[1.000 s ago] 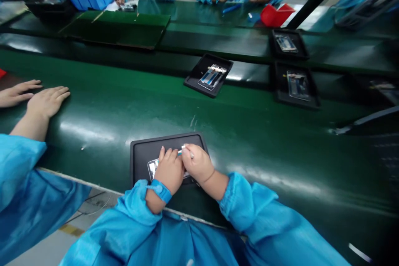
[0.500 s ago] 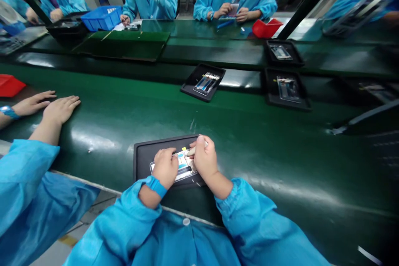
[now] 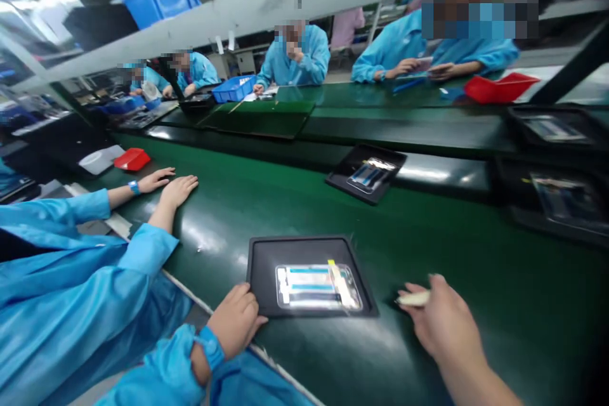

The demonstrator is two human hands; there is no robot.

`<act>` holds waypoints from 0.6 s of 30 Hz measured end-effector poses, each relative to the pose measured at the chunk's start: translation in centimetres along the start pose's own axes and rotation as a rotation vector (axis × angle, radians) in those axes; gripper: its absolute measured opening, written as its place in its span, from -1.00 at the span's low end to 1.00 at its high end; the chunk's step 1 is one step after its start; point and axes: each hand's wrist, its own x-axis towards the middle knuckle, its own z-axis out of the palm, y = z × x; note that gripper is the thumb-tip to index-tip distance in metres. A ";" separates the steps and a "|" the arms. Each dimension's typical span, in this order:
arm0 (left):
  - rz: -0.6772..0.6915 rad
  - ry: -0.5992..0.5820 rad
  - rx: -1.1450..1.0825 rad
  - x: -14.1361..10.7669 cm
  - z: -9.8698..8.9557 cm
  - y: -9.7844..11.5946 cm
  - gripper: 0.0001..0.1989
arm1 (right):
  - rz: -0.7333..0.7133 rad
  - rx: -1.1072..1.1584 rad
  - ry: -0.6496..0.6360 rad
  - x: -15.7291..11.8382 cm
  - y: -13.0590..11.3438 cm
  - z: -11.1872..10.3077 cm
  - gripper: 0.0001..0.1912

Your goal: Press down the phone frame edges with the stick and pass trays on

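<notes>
A shallow black tray (image 3: 263, 273) lies on the green bench in front of me. Inside it rests an opened phone (image 3: 314, 287) with a clear-edged frame, blue and white strips and a yellow tab. My left hand (image 3: 238, 322) grips the tray's near left corner, fingers on the rim and thumb below. Off to the right of the tray, my right hand (image 3: 450, 323) is closed around a short pale tool (image 3: 413, 299), held above the bench and apart from the phone. The tool's exact kind cannot be made out.
Another black tray with a phone (image 3: 368, 174) lies farther back, and two more stand at the right. A co-worker's hands (image 3: 178, 191) rest on the bench at left, near a red bin (image 3: 132, 159). Several people in blue sit across the bench, below a grey beam (image 3: 266, 6).
My right hand has drawn away from the phone to the right, still holding the pale tool. My left hand has moved off the phone to the tray's corner. The view has tilted up and turned left.
</notes>
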 end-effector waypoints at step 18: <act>-0.334 0.067 0.108 6.3 5.9 1.1 -0.68 | -0.670 -1.112 -0.210 3.5 -3.3 7.6 -0.66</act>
